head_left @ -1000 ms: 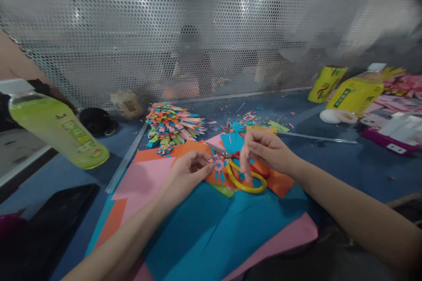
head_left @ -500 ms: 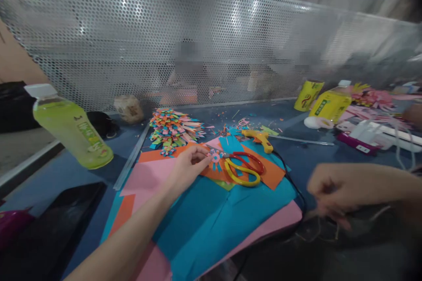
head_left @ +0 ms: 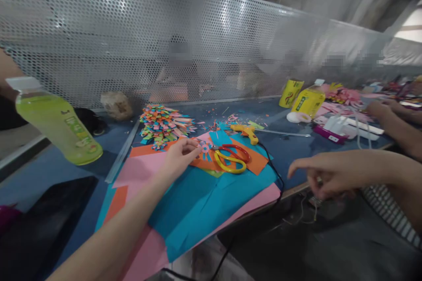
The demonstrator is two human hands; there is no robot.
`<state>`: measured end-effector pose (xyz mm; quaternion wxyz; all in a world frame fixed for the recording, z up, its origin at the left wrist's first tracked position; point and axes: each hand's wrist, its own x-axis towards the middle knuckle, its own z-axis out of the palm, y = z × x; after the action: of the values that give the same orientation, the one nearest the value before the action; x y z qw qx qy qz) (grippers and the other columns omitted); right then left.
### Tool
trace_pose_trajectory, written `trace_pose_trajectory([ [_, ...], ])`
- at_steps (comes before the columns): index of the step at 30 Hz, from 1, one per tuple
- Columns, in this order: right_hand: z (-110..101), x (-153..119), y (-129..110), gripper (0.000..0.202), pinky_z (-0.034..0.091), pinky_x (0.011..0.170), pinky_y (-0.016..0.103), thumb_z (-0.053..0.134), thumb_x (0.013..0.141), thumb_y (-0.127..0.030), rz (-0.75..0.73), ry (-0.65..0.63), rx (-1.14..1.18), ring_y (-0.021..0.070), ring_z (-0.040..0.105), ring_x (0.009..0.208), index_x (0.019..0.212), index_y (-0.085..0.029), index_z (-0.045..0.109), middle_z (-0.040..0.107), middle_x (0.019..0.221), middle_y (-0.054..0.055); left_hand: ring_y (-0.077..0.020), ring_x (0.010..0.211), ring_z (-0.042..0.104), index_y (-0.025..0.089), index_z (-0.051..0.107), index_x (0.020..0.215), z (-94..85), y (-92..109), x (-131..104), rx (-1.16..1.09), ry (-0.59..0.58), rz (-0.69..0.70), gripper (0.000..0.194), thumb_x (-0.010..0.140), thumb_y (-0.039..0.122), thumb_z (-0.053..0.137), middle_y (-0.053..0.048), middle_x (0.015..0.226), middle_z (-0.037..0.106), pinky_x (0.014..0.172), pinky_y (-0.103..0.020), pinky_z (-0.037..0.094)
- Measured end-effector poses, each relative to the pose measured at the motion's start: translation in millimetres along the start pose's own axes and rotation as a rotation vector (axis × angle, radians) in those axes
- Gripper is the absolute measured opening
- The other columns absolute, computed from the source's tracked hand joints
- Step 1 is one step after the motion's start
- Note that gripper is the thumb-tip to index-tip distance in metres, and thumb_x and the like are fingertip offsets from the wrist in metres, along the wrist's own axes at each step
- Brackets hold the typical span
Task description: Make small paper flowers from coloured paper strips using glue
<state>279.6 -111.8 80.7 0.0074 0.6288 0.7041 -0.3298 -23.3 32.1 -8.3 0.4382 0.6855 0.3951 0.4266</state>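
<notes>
Pinching the paper rosette at the frame's centre, the left hand has its grip closed on one edge. Blur at the right leaves the right hand unclear: its fingers bend loosely, and I cannot tell whether its grip holds anything. The rosette's thin strips could crease or tear if the scissors just beside them shift; catching the black cord could drag the glue gun. At left, a capped bottle contains greenish drink; at right, a purple tray carries pale items.
</notes>
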Motion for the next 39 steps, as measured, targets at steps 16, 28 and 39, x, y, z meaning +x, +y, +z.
trace_pose_trajectory([
  [16,30,136,-72,0.027,0.046,0.072,0.028,0.056,0.075,-0.037,-0.66,0.371,0.304,0.0155,0.059,0.084,0.095,-0.018,0.057,0.062,0.092,0.006,-0.0078,0.054,0.056,0.016,0.052,0.081,1.8,13,-4,-0.27,0.034,0.064,0.03,0.062,0.03,0.069,0.003,0.064,0.061,0.054,-0.02,0.046],
  [28,44,185,-72,0.057,0.035,0.028,0.019,0.028,0.078,-0.065,-0.502,-0.226,1.056,0.0138,0.057,0.04,0.068,-0.014,0.05,0.062,0.058,0.006,-0.0124,0.074,0.061,0.021,0.06,0.087,-16.8,14,-10,0.479,0.286,0.684,0.014,0.073,0.016,0.059,-0.002,0.083,0.068,0.067,-0.026,0.047],
  [39,45,159,-76,0.029,0.039,0.031,0.018,0.054,0.075,-0.041,-0.683,-0.312,1.192,0.0116,0.057,0.04,0.074,-0.012,0.055,0.065,0.064,0.006,-0.016,0.089,0.058,0.024,0.06,0.09,-27.1,24,-19,1.023,0.196,1.245,0.021,0.073,0.013,0.06,-0.001,0.09,0.069,0.077,-0.033,0.043],
])
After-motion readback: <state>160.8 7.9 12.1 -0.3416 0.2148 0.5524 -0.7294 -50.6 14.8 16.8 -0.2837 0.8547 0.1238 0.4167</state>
